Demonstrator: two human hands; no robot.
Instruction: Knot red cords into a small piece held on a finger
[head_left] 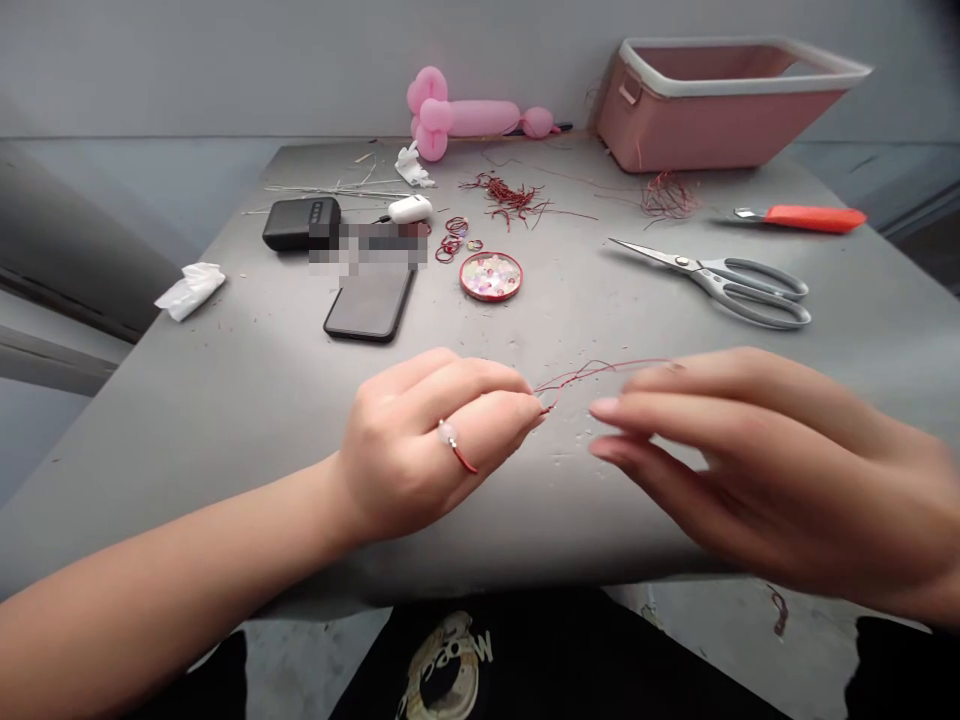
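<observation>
My left hand (435, 440) is closed, thumb and index finger pinching the end of a thin red cord (574, 378) above the table. On one of its fingers sits a red cord ring with a clear bead (448, 434). Loose strands of the cord run right, reaching the back of my right hand's fingers. My right hand (757, 460) is somewhat blurred, with thumb and index fingertips apart and nothing visible between them. Beyond the hands are a round red-rimmed dish of beads (491, 277) and several finished-looking red cord rings (450, 245).
Scissors (705, 275) and an orange-handled cutter (814, 217) lie right. A pink bin (705, 125), red cord scraps (514, 197) and a pink balloon figure (472, 117) are at the back. A phone (371, 300), black box (292, 224), white case (410, 208) and crumpled tissue (191, 290) lie left.
</observation>
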